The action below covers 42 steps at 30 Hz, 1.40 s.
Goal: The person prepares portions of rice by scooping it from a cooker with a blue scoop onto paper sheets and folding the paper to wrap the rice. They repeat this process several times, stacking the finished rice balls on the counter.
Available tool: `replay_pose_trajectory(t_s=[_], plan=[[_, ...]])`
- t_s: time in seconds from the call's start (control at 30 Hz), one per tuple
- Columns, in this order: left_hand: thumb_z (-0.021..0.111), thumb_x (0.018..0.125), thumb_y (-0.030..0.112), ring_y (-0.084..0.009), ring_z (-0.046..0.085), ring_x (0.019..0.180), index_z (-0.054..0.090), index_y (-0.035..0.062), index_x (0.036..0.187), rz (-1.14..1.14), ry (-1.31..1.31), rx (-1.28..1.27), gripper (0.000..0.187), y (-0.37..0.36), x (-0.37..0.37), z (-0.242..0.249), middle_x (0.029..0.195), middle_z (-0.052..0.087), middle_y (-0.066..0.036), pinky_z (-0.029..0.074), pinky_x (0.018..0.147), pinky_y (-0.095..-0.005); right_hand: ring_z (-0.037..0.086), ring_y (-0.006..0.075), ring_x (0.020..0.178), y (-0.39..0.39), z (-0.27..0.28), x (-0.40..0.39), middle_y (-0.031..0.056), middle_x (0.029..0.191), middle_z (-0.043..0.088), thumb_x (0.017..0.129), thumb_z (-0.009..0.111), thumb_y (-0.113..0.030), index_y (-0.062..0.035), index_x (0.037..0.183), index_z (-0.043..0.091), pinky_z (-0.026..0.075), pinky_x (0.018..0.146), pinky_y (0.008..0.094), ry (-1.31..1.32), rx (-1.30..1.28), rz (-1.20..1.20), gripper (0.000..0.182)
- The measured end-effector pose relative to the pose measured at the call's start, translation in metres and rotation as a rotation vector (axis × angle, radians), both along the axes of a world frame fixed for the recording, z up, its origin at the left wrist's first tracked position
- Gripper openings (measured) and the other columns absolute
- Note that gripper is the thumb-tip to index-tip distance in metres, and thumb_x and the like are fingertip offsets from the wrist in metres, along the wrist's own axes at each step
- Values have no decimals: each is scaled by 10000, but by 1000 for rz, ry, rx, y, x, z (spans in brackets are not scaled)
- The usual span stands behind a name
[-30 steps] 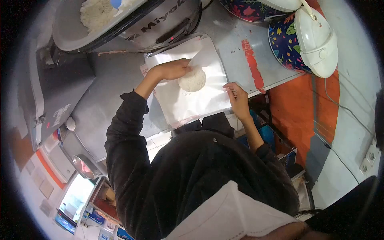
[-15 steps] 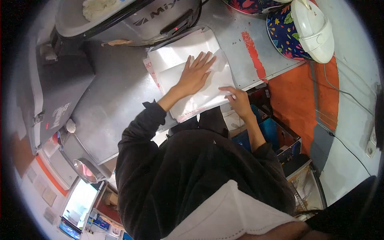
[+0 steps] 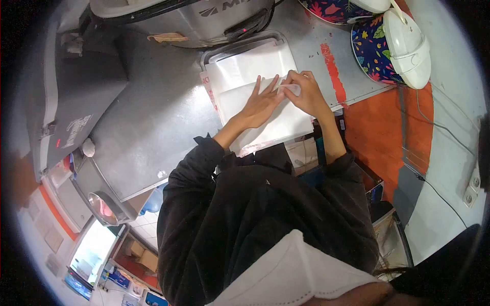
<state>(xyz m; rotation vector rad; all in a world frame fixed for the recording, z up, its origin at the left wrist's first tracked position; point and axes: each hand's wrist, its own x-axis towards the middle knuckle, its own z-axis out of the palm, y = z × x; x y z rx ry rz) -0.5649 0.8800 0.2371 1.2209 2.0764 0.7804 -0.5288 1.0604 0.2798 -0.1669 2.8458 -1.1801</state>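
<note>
A stack of white paper sheets [image 3: 275, 122] lies in and over a shallow metal tray [image 3: 278, 36], with red print showing along some edges. My left hand [image 3: 259, 108] rests flat on the top sheet, fingers spread. Close beside it, my right hand [image 3: 308, 97] pinches a lifted corner of white paper, which curls up between thumb and fingers. The two hands nearly touch near the stack's right side.
Behind the tray stands a large metal appliance [image 3: 199, 23]. Two patterned buckets with white lids stand back right, the nearer bucket [image 3: 368, 53] by the table's edge. A dark bag-like box [image 3: 87, 97] sits left on the metal table [image 3: 148, 117].
My right hand has moved up from the sheet's lower right edge towards my left hand, bringing a paper corner with it. My left hand stays flat on the paper. The view has shifted slightly.
</note>
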Motion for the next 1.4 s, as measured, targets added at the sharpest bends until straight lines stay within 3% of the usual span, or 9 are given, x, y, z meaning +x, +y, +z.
replay_pose_trajectory(t_s=[0.27,0.33,0.37,0.63,0.7,0.83,1.0,1.33,1.4], plan=[[322,960,455,-288,309,1307,423,16,1282,445,-856,386,554,-33,-12,27,1300,415,-265,222,1073,-445,535,327,827,6,-15,10,124,834,585,861,605,-220,-61,957,481,422,751,390,-127,75,-147,223],[499,887,447,-270,434,1158,481,48,1165,206,-163,-248,487,-47,-11,48,1134,498,-200,313,980,-430,533,323,830,7,-16,11,126,844,585,866,601,-223,-64,979,477,419,756,389,-116,64,-162,231],[574,837,409,-266,469,1091,506,70,1114,97,-6,-209,443,-58,-1,29,1021,531,-126,324,971,-419,542,314,818,6,-14,12,130,851,592,867,602,-227,-52,975,495,423,748,388,-140,87,-171,232],[562,868,249,-300,554,1014,582,73,1019,99,46,84,233,-89,-1,-17,1003,621,-155,327,976,-460,599,278,758,29,-11,15,140,810,628,858,619,-249,9,893,584,445,687,391,-485,-73,-82,263],[568,874,254,-314,594,888,572,69,1036,476,12,114,246,-85,4,-22,897,645,-150,327,974,-478,538,280,688,25,-40,25,103,716,614,820,630,-272,-85,933,592,401,761,408,-202,76,-244,221],[580,870,295,-333,589,870,562,72,1051,423,51,-64,287,-85,5,-40,940,640,-164,334,948,-450,546,268,743,3,-56,36,110,698,596,763,648,-226,-116,945,600,389,765,405,-38,299,-246,218],[688,758,295,-239,540,928,567,105,994,836,545,63,327,-49,18,-33,837,631,-56,300,879,-423,495,257,958,-25,-37,19,79,1080,538,674,666,-118,-147,942,610,370,802,397,-54,644,-364,275],[679,731,136,-201,544,902,584,121,831,636,229,-72,138,-62,-10,-17,894,599,-1,284,871,-438,526,252,892,-23,-39,-11,102,964,561,708,605,-34,-100,907,621,365,840,368,-161,282,-213,210],[628,763,92,-192,550,944,589,106,876,488,458,65,120,-68,-14,-27,953,604,-16,327,888,-434,552,251,853,-25,-56,-8,124,903,579,730,559,-5,-50,904,608,398,830,346,204,184,-116,186]])
